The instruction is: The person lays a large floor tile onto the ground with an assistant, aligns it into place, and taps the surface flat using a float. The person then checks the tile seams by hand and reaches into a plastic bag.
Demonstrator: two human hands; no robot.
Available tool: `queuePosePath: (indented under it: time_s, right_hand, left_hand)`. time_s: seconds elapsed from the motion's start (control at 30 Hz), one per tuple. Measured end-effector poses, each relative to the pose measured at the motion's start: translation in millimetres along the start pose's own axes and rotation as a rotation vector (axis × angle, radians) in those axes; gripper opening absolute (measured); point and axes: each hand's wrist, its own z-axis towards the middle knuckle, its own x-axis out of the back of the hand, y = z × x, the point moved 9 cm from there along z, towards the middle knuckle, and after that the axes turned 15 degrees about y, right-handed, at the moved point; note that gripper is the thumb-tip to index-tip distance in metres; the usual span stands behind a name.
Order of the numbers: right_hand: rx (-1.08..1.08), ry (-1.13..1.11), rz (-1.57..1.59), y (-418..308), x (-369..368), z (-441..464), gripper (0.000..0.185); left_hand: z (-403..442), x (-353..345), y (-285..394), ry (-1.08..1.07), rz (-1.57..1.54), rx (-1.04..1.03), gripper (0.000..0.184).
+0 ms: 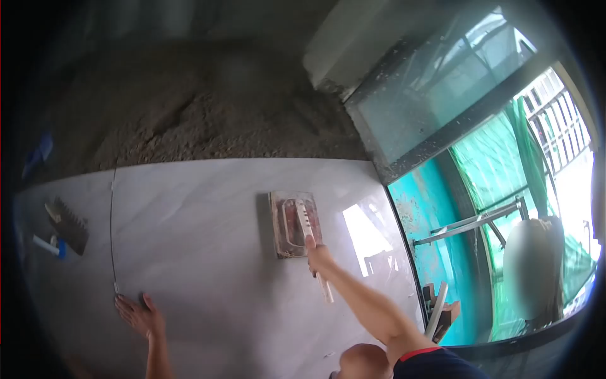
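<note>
My left hand lies flat on a pale grey tile, fingers stretched toward the dark joint line and a small light piece in it. My right hand is closed around a pale, stick-like handle. That handle's far end reaches over a worn rectangular block with a loop grip, which rests on the tile. Whether the handle and the block are joined, I cannot tell. Left of the joint, a notched trowel lies beside a white and blue object.
Rough dark mortar or soil borders the tiles' far edge. At the right, a window frame and a turquoise surface adjoin the tile. Several long pieces lean near the lower right. A blue item lies far left.
</note>
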Motion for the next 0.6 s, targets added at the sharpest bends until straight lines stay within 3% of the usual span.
queuePosePath:
  time_s: [0.17, 0.23, 0.3, 0.33, 0.4, 0.43, 0.53, 0.57, 0.6]
  right_hand:
    - [-0.137, -0.221, 0.334, -51, 91, 22, 0.058]
    - [-0.086, -0.071, 0.432, -59, 156, 21, 0.055]
    - [0.143, 0.153, 0.577, -53, 209, 31, 0.058]
    - [0.240, 0.367, 0.592, -44, 224, 33, 0.060]
    - [0.214, 0.492, 0.606, 5, 201, 48, 0.059]
    - [0.034, 0.452, 0.294, 64, 136, 76, 0.062]
    - [0.006, 0.309, 0.067, 98, 91, 144, 0.063]
    - [-0.134, -0.003, 0.381, 66, 108, 123, 0.058]
    - [-0.193, -0.057, 0.434, 50, 135, 130, 0.055]
  left_hand:
    - [5, -9, -5, -0.033, -0.006, 0.013, 0.083]
    - [4, -10, -4, 0.024, 0.001, -0.004, 0.083]
    - [7, -8, 3, 0.054, 0.022, -0.019, 0.084]
    - [8, -6, 4, 0.050, 0.043, -0.023, 0.084]
    - [6, -5, 2, 0.034, 0.066, -0.018, 0.084]
    - [3, -3, 1, 0.023, 0.068, -0.019, 0.085]
    - [12, -3, 5, -0.004, 0.052, -0.014, 0.085]
    - [6, -3, -4, -0.031, 0.064, -0.020, 0.085]
    - [3, -8, -13, -0.015, 0.080, -0.024, 0.085]
